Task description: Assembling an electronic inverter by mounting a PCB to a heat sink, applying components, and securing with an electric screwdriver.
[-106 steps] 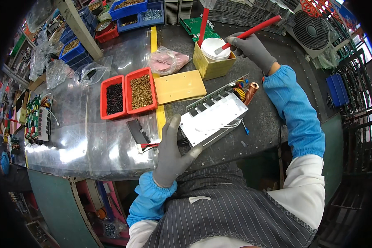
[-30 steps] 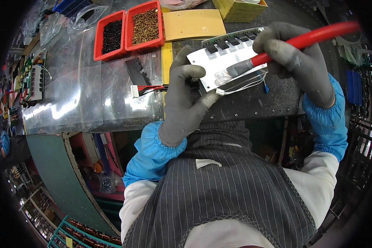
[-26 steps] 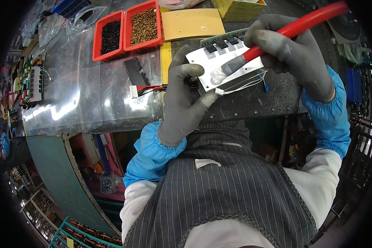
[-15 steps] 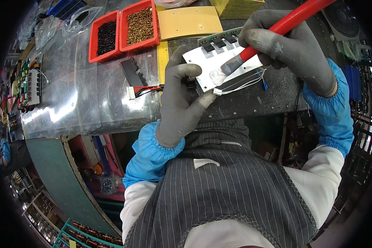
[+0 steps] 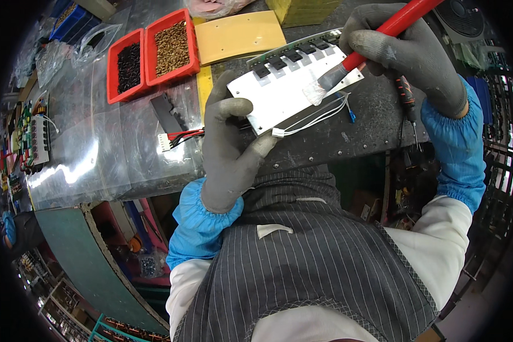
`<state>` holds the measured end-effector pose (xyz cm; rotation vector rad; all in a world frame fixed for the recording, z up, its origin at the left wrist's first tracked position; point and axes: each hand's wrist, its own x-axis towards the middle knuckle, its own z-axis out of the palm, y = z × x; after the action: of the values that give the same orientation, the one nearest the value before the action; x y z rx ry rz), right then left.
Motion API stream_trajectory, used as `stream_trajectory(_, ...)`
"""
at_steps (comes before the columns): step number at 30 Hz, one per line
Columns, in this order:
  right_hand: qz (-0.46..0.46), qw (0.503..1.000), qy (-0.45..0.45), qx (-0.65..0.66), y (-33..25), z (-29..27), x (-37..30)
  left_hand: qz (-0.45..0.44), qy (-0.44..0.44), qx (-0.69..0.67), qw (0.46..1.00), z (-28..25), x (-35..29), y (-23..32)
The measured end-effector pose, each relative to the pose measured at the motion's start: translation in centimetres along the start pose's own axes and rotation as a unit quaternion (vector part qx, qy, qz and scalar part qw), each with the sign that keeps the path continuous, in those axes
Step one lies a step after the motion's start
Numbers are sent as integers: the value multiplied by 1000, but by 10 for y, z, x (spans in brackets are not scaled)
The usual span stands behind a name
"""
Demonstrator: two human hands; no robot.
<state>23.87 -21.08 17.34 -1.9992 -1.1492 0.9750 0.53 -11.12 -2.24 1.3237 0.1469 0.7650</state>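
Note:
A circuit board with a flat white metal plate [image 5: 285,98] along its near side is tilted above the bench edge. My left hand [image 5: 229,134], in a grey glove, grips the plate's left end between fingers and thumb. Black transistors [image 5: 292,55] stand in a row along the far edge. In my gloved right hand [image 5: 390,48] is a red-handled brush [image 5: 382,35]. Its pale bristles [image 5: 315,91] press on the right half of the plate. White wires [image 5: 319,121] with a small white connector [image 5: 277,133] hang along the near edge, by my left thumb.
Two red bins [image 5: 144,85] hold black parts and brass-coloured screws. Beside them lies a yellow board [image 5: 242,37]. A black bracket [image 5: 166,112] and a white plug with red and black wires [image 5: 164,142] rest on the plastic sheet. A screwdriver [image 5: 406,97] stands at the right. Another circuit board [image 5: 41,137] lies far left.
The brush has moved right along the plate relative to the board. My view has shifted slightly, and more of the transistors and the screwdriver now show.

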Motion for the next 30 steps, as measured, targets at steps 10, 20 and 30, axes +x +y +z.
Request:
stream_trajectory(10, 28, 999, 18, -31, 16, -30, -7, -45, 23, -8, 999, 2, -3, 5)
stream_trajectory(20, 53, 995, 73, -53, 28, -44, -14, -24, 13, 23, 999, -1, -1, 2)
stream_trajectory(30, -218, 905, 299, -209, 30, -83, -16, -46, 4, 81, 996, -5, -1, 7)
